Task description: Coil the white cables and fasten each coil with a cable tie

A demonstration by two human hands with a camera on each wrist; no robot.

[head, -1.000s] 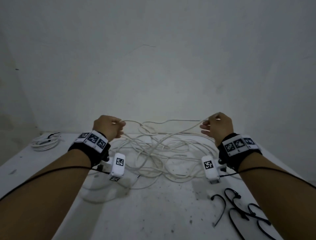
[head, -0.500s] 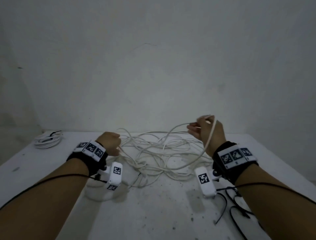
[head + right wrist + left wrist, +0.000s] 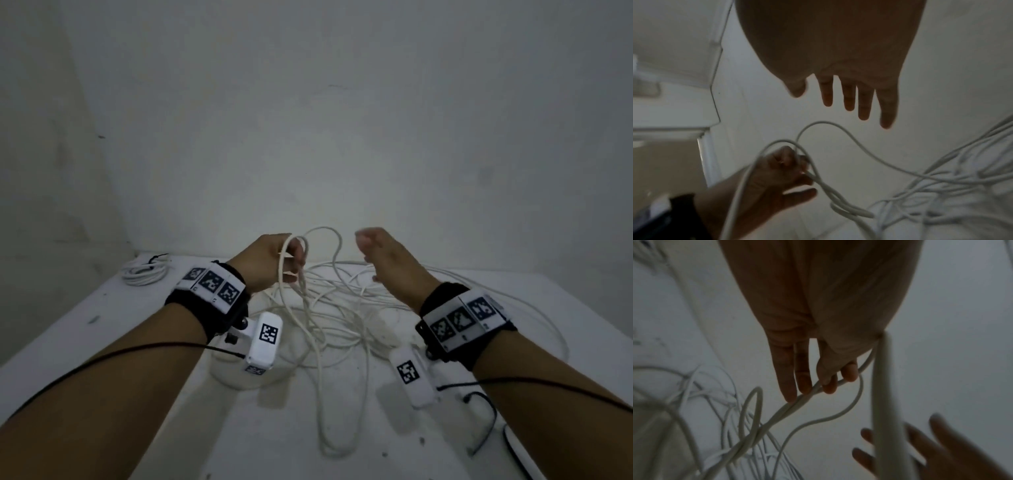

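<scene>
A long white cable (image 3: 342, 318) lies in a loose tangle on the white table (image 3: 239, 445). My left hand (image 3: 274, 260) is raised above the tangle and grips a couple of loops of that cable (image 3: 807, 395), thumb and fingers pinching the strands while one loop hangs over the hand's back. My right hand (image 3: 380, 253) hovers just right of it with straight, spread fingers (image 3: 849, 99) and holds nothing. A free loop (image 3: 828, 128) arches between both hands. Black cable ties (image 3: 486, 421) lie at the table's near right.
A finished white coil (image 3: 145, 272) with a black tie rests at the table's far left corner. A plain wall stands close behind the table. Black wires run along both forearms to the wrist cameras.
The right hand brought its loop across to the left hand and let go; its fingers are now spread. The left hand rose toward the middle and now holds the gathered loops.
</scene>
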